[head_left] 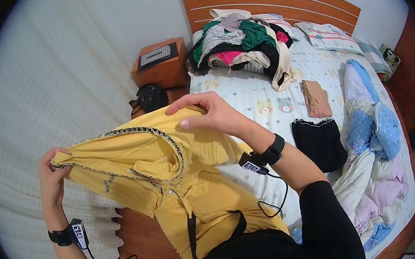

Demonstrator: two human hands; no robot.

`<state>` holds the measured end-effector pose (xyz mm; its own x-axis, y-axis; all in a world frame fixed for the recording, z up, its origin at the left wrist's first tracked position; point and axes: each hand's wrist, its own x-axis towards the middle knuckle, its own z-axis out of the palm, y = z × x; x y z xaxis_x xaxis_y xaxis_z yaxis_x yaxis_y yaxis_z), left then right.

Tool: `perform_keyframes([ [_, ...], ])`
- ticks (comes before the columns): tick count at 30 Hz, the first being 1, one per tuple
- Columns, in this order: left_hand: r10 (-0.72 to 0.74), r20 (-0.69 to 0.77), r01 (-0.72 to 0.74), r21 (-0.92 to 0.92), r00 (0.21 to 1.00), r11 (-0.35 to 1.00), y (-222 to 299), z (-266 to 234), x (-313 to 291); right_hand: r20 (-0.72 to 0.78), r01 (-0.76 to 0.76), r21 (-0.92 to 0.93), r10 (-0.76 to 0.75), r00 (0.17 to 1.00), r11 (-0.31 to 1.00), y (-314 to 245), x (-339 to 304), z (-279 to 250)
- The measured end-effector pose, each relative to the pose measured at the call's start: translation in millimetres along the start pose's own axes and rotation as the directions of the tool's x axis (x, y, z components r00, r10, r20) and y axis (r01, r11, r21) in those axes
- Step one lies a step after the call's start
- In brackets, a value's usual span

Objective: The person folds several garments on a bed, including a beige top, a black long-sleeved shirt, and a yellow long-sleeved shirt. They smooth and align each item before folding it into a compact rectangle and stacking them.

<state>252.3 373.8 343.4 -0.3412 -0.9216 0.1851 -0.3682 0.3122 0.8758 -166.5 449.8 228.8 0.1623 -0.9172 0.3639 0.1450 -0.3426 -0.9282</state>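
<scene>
A yellow garment [201,189] with a black-and-white trimmed opening is stretched between my two hands. My left hand [54,171] pinches its trimmed edge at the far left end. My right hand [208,112] grips the upper edge between thumb and fingers, higher and nearer the bed. The cloth sags between them and hangs down in front of my body, where its lower part is partly hidden by my black top. Small buttons show below the opening, and two dark straps hang by the lower folds. Each wrist wears a black band with a small wired device.
The bed [271,103] holds a heap of mixed clothes [247,42], a folded tan garment [316,99], a folded black garment [319,144] and a crumpled blue quilt [384,130]. An orange nightstand [145,72] and a black bag [151,98] stand beside it. A pale curtain [22,110] hangs at left.
</scene>
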Motion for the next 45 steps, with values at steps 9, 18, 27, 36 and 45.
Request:
perform_keyframes([
  [9, 0.067, 0.111, -0.035, -0.264, 0.992, 0.964, 9, 5, -8, -0.072, 0.195, -0.367, -0.237, 0.969, 0.91, 11, 4, 1],
  [18, 0.066, 0.134, -0.028, -0.266, 0.989, 0.964, 22, 19, 1, -0.254, 0.203, -0.242, -0.264, 0.93, 0.949, -21, 15, -5],
  [27, 0.275, 0.052, -0.26, -0.197, 0.96, 0.945, 62, 27, 36, -0.297, 0.307, -0.664, -0.617, 0.729, 0.682, -96, 101, -43],
  [36, 0.538, 0.185, -0.302, -0.659, 0.823, 0.689, 142, -1, 56, -0.215, 0.345, -0.748, -0.7, 0.681, 0.566, -197, 155, -58],
  [45, 0.724, 0.127, -0.72, 0.317, 0.678, 0.618, 136, 49, 92, 0.073, 0.254, -0.943, -0.615, 0.785, 0.213, -222, 132, -60],
])
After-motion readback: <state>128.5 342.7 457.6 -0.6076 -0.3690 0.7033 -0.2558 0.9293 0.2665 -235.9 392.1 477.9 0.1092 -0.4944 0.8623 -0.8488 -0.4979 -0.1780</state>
